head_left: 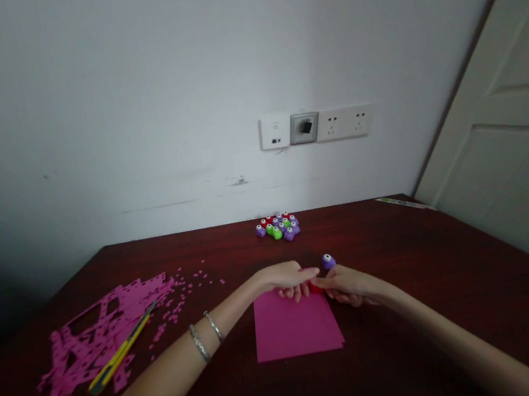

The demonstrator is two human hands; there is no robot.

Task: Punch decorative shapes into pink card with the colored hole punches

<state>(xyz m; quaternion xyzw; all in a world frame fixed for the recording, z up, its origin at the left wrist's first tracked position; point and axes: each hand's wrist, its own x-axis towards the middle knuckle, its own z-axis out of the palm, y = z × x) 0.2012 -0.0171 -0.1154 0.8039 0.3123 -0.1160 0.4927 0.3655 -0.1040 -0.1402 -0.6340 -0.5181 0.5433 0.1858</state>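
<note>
A square pink sheet of paper [296,328] lies in front of me, with a second sheet's edge just showing at its lower right corner. My left hand [289,278] is at its top edge, fingers curled over the paper and one finger stretched toward the right hand. At the sheet's top right corner, my right hand [352,283] grips a small red paper punch [316,286], mostly hidden by the fingers. Just beyond the right hand stands a purple paper punch [328,261] with a white button.
Several red, green and purple punches [279,226] cluster near the wall. Pink scraps with punched holes [98,327] spread at the left, with tiny cut-out bits [171,308] beside them. A yellow utility knife [122,350] rests on the scraps. Wall sockets [341,124] are behind.
</note>
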